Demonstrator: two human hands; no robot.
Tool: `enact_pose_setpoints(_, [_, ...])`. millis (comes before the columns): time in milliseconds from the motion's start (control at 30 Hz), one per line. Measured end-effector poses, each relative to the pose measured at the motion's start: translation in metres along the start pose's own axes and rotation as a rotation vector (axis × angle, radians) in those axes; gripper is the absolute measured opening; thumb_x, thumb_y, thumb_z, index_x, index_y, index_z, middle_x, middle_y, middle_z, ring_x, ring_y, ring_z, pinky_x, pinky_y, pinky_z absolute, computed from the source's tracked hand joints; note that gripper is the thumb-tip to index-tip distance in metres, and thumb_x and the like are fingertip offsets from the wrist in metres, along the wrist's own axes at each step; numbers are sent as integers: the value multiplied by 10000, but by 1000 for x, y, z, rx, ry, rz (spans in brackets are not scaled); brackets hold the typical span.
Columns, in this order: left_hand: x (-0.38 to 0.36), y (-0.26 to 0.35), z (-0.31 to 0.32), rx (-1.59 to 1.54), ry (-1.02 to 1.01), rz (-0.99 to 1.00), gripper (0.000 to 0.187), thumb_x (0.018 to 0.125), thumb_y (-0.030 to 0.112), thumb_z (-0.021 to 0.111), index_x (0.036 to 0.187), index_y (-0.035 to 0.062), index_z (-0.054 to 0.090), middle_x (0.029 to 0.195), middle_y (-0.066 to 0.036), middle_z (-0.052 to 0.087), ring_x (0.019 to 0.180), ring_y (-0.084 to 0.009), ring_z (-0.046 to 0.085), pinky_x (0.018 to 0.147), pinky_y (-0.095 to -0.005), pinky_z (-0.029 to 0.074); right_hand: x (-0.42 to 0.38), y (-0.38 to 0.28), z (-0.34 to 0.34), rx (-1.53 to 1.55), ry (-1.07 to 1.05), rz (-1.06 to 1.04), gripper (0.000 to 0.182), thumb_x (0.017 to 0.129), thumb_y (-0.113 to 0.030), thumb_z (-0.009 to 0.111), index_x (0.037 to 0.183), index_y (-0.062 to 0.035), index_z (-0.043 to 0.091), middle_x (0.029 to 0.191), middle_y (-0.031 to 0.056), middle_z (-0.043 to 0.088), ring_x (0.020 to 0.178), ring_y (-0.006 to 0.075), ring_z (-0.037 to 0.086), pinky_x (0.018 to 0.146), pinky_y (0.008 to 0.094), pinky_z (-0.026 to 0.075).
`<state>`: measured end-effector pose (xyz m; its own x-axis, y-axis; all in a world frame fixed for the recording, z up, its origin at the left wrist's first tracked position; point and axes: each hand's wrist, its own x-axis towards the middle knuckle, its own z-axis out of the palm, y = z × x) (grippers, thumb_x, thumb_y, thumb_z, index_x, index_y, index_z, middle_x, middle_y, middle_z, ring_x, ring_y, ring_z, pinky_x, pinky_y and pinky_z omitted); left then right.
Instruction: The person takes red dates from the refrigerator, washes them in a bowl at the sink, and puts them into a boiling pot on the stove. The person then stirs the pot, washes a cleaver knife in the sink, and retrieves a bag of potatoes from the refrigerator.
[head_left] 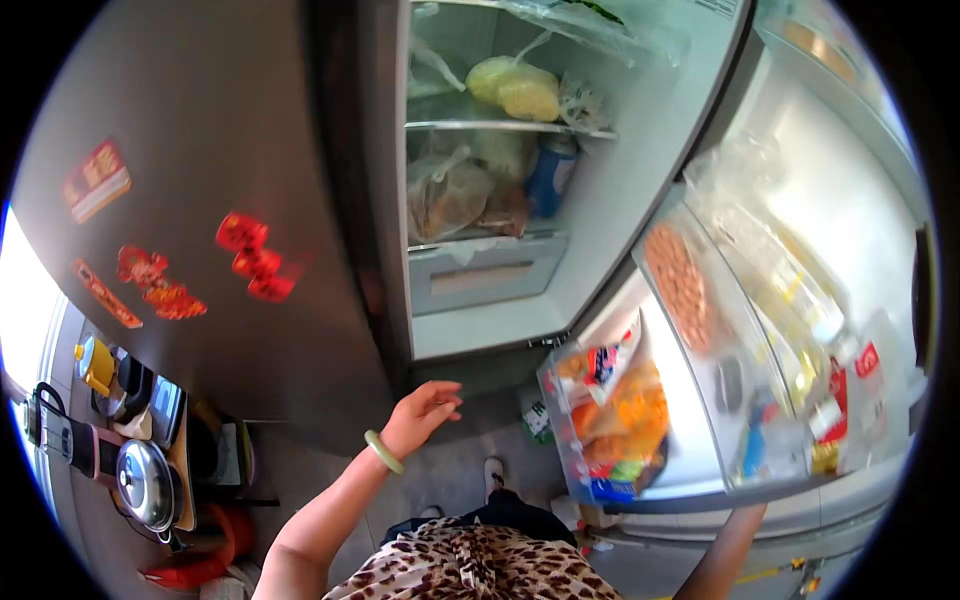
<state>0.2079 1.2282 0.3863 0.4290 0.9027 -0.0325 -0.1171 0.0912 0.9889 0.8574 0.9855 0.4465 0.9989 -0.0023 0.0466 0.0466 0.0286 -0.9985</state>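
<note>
The refrigerator door (690, 425) on the right stands wide open, its shelves of food turned toward the person. The left hand (422, 416), with a pale green bangle (384, 452) on its wrist, hovers below the fridge compartment (480, 335), short of the door; its grip is loosely open, the fingers half curled. The right forearm (722, 560) runs up to the door's bottom edge, where the right hand is hidden, so whether its grip is closed on the door cannot be told. In the door's lowest bin (553, 405) sit bright orange, red and blue packets; the bin above holds reddish-brown kernels (677, 285), with bottles (800, 300) beside them. Inside the compartment, a yellow-green bagged bundle (515, 88) lies on one shelf, with a blue can (552, 175) and knotted plastic bags (450, 200) on the one below, over a drawer (487, 273). Red decorations (258, 262) stick to the closed grey door (190, 110) at left. A lidded silver pot (145, 483) stands near the left edge, above a red basin (235, 535).
</note>
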Motion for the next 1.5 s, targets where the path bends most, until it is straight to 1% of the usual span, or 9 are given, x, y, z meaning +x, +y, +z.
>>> enact_pose_setpoints(267, [134, 38, 23, 191, 142, 24, 369, 943, 99, 553, 1300, 19, 503, 1140, -99, 611, 990, -176, 632, 864, -292, 490, 91, 79, 49, -288, 42, 66, 258, 926, -231, 561, 996, 9, 621, 674, 78, 564, 491, 145, 494, 437, 276, 402])
enact_pose_setpoints(400, [188, 20, 27, -151, 356, -288, 466, 922, 227, 590, 1350, 81, 477, 1185, -79, 590, 1040, -183, 613, 831, -300, 470, 101, 93, 75, -385, 29, 76, 266, 918, -239, 564, 976, 10, 635, 652, 74, 549, 474, 145, 474, 427, 277, 388])
enact_pose_setpoints(833, [255, -33, 16, -958, 735, -124, 188, 824, 119, 625, 997, 152, 557, 1019, -21, 621, 976, -240, 625, 765, -366, 474, 75, 51, 66, -367, 104, -27, 298, 892, -265, 573, 913, 12, 681, 578, 61, 497, 418, 145, 409, 395, 279, 344])
enact_pose_setpoints(1100, [253, -46, 5, -1004, 685, -115, 239, 835, 82, 588, 1030, 175, 485, 993, -17, 547, 868, -250, 623, 692, -346, 484, 10, -80, 14, 198, -157, -469, 322, 876, -281, 579, 874, 14, 709, 532, 53, 465, 383, 145, 369, 376, 280, 316])
enact_pose_setpoints(1133, [251, -45, 7, -987, 670, -96, 260, 840, 74, 574, 1048, 178, 459, 1006, -18, 525, 848, -254, 626, 672, -337, 487, -63, -114, 69, 31, 319, -658, 323, 888, -288, 572, 860, 16, 676, 536, 38, 455, 398, 142, 381, 383, 271, 315])
enact_pose_setpoints(1233, [248, -38, 11, -952, 680, -124, 258, 846, 66, 547, 1059, 177, 455, 1022, -26, 526, 827, -238, 622, 662, -329, 487, -105, -149, 75, -236, 291, -1076, 238, 897, -149, 512, 726, -25, 621, 548, 39, 464, 388, 136, 376, 372, 286, 290])
enact_pose_setpoints(1333, [236, -38, 20, -906, 655, -124, 297, 850, 50, 543, 1114, 171, 478, 1027, -28, 528, 848, -227, 612, 695, -337, 487, -161, -175, 76, 722, -742, -570, 185, 889, -96, 497, 750, -33, 601, 620, 63, 546, 402, 161, 440, 364, 310, 309])
enact_pose_setpoints(1433, [217, -35, 33, -892, 638, -125, 323, 856, 43, 517, 1150, 168, 467, 1038, -30, 525, 848, -222, 611, 687, -329, 488, -187, -168, 118, 636, -1666, -736, 181, 907, -143, 497, 845, -9, 604, 729, 113, 619, 440, 181, 500, 372, 345, 350])
enact_pose_setpoints(1500, [202, -34, 41, -882, 606, -127, 343, 861, 44, 514, 1177, 167, 458, 1059, -22, 521, 853, -221, 610, 697, -332, 487, -193, -140, 181, 727, -2623, -507, 230, 907, -173, 500, 908, 19, 627, 771, 141, 640, 501, 211, 557, 411, 381, 411])
